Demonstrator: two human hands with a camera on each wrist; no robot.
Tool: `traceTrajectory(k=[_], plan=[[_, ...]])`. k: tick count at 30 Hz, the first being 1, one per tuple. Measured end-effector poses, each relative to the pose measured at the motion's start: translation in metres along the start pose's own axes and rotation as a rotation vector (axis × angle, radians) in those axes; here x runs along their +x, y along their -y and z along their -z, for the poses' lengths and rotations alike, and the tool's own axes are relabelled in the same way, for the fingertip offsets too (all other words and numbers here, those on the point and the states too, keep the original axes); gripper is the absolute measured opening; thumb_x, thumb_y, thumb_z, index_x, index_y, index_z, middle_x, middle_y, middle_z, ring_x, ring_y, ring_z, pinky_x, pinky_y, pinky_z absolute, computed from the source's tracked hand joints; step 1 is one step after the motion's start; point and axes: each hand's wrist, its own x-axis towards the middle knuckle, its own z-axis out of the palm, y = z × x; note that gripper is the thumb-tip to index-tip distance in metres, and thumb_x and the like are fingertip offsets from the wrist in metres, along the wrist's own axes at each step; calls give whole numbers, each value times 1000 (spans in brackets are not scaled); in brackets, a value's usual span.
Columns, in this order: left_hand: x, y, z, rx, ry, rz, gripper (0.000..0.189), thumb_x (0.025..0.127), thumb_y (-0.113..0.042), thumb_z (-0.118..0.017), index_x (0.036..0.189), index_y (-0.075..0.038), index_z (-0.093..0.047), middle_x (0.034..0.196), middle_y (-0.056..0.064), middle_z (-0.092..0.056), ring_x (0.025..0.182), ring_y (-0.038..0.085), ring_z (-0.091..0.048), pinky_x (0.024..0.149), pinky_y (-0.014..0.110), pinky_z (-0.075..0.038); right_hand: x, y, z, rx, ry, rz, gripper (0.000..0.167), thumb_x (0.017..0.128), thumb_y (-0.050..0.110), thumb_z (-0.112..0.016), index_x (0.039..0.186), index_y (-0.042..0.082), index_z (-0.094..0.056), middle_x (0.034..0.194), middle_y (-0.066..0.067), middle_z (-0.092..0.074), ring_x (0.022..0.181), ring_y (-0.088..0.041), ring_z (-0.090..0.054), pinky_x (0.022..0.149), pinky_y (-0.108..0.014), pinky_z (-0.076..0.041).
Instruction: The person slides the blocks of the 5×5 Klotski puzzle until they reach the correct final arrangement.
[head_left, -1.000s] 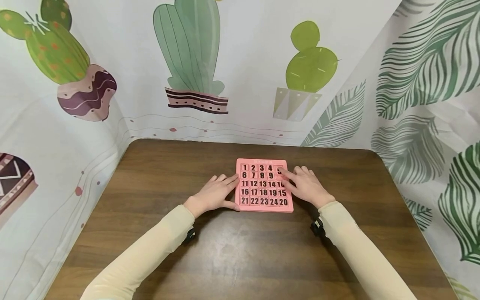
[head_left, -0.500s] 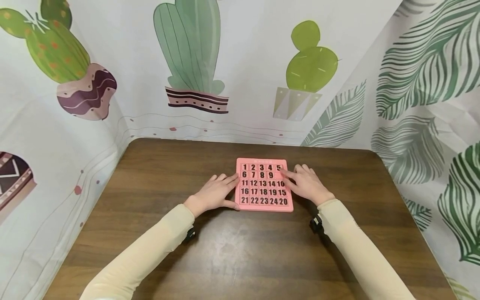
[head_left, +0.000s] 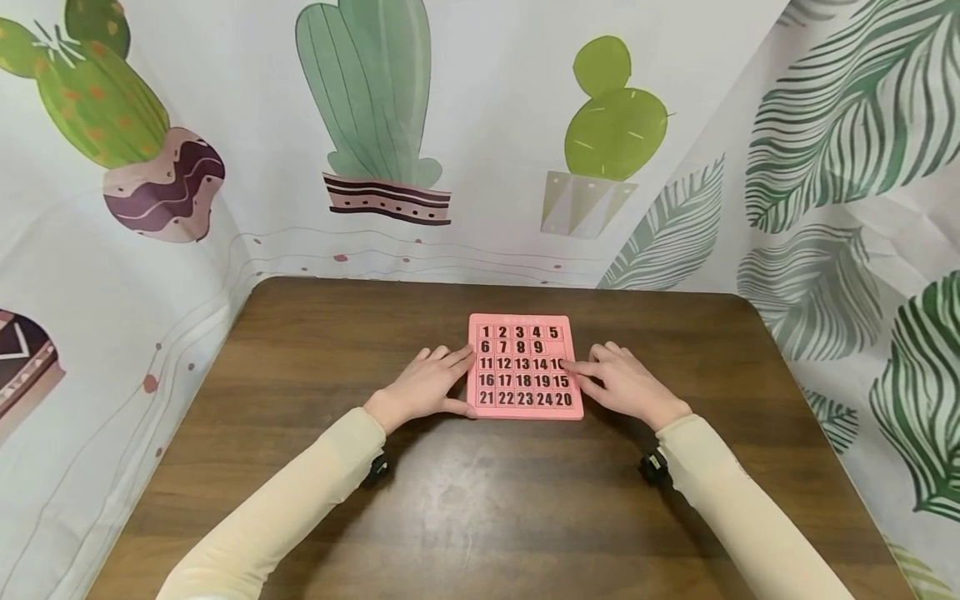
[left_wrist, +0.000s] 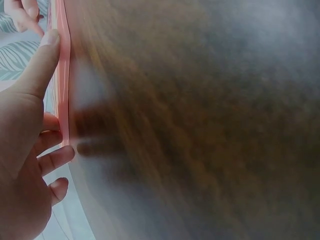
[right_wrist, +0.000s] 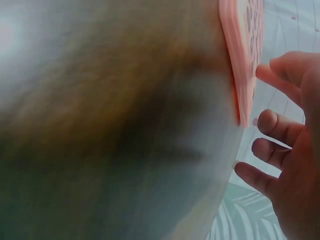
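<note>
A pink number slide puzzle [head_left: 523,410] lies flat on the table, its black-numbered tiles in rows. A gap shows to the right of the 9 tile, in the second row. My left hand [head_left: 422,387] rests against its left side, the thumb at the near left corner and the other fingers farther up that edge. In the left wrist view the left thumb [left_wrist: 42,65] lies straight along the puzzle's side. My right hand [head_left: 628,383] reaches in from the right, its index fingertip at the 10 tile [head_left: 557,364], partly covering it. The other right fingers stay off the puzzle.
The brown wooden table [head_left: 450,517] has rounded far corners. Behind it hangs a white cloth [head_left: 495,108] printed with cacti and leaves. A dark wrist device [head_left: 654,467] shows under the right sleeve.
The right index finger has moved from the 5 tile down to the 10 tile. The 5 tile has shifted up into the top row's right corner. The left hand stays put.
</note>
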Motion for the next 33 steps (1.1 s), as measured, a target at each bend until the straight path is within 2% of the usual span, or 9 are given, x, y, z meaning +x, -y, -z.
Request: traceTrajectory(k=[7,14,21,25,33], plan=[[0,-1,2,0,10,6,106,83,-75,-68,161,-8,-40,167,10,-36,132,29,-47,103,48,-39,-5,2,0,-21,19,-16,37,101,27,-68,138,21,-71,80,2,-48,77,-19,-36,72,-36,-31],[-1,-3,4,-13,23,10,106,84,-74,-68,161,-7,-39,167,11,-36,134,31,-46,108,53,-37,2,0,-2,-16,25,-58,42,102,30,-67,142,18,-68,82,-1,-48,79,-22,-39,73,-37,-33],[-1,-3,3,-14,23,17,106,84,-73,-68,161,-7,-39,167,11,-35,135,31,-45,107,52,-37,8,-2,-4,-26,18,-75,43,102,31,-66,142,15,-67,82,-1,-48,80,-23,-40,73,-38,-33],[-1,-4,2,-12,24,16,107,84,-74,-68,161,-7,-38,168,11,-35,134,30,-46,105,50,-38,1,2,-3,-19,10,-47,40,102,29,-67,140,17,-69,83,-1,-49,80,-21,-40,74,-37,-34],[-1,-3,2,-10,16,12,107,83,-74,-68,162,-7,-38,168,11,-35,132,29,-47,103,48,-39,-26,11,1,-3,7,44,35,99,25,-71,134,22,-74,81,6,-47,77,-14,-35,72,-32,-32]])
